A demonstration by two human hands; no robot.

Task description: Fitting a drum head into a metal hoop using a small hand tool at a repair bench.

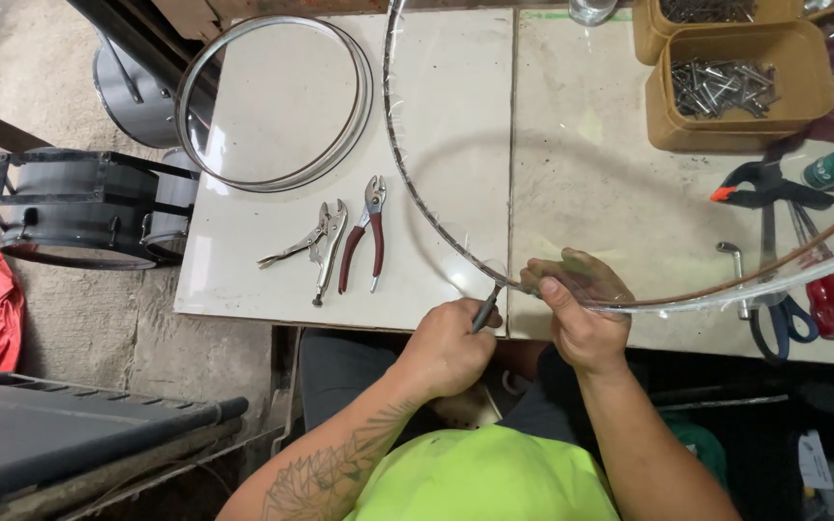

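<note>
1. The left hand point(451, 345) is curled tight around a thin dark tool point(486, 309), its tip touching the large metal hoop point(417, 193).
2. The right hand point(576, 307) is clamped on the hoop's rim just beside that tip, at the table's point(243, 280) near edge.
3. The hoop arcs away toward the far edge and off to the right.
4. Two pliers point(340, 246) lie left of the hands, well apart; bare tabletop sits inside the hoop's curve.

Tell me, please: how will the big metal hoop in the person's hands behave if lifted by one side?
The metal hoop looks thin against its wide span, so it would probably flex and wobble. Its clear film seems easy to crease. The right hand grips the rim; the left hand holds a thin tool.
</note>
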